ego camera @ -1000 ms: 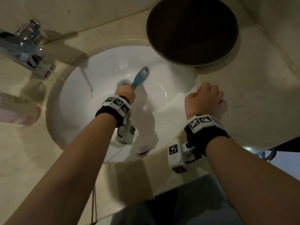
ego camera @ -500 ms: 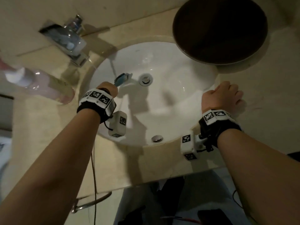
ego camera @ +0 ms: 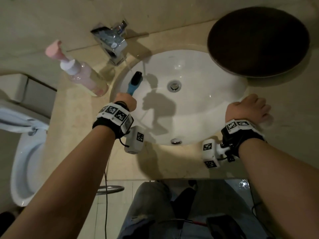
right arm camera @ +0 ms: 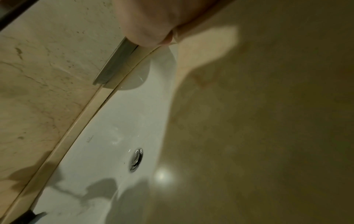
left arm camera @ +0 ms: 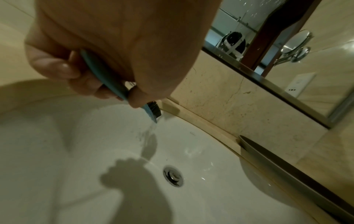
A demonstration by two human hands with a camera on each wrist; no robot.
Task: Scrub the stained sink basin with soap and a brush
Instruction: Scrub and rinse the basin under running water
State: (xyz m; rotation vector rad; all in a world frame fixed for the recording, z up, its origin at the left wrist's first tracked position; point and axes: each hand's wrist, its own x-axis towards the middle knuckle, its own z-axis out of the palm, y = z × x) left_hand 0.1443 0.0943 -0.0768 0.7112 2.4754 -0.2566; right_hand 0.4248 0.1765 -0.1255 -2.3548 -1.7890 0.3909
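The white sink basin [ego camera: 198,109] [left arm camera: 76,151] [right arm camera: 114,136] has a chrome drain [ego camera: 174,86] at its middle. My left hand [ego camera: 125,102] [left arm camera: 95,68] grips the blue handle of a brush [ego camera: 133,83] [left arm camera: 153,110] with black bristles. The brush head is at the basin's back left, under a thin stream of water [ego camera: 144,66] from the faucet [ego camera: 112,42]. My right hand [ego camera: 248,109] [right arm camera: 149,22] rests on the counter at the basin's right rim, fingers loosely bent, holding nothing.
A pink pump soap bottle [ego camera: 82,75] stands on the counter left of the basin. A large dark round dish [ego camera: 257,42] overlaps the back right rim. A toilet [ego camera: 25,161] is at the far left. The beige counter [ego camera: 284,135] continues to the right.
My left hand has carried the brush from near the drain to the basin's back left, under the faucet's stream. The right hand has stayed on the counter.
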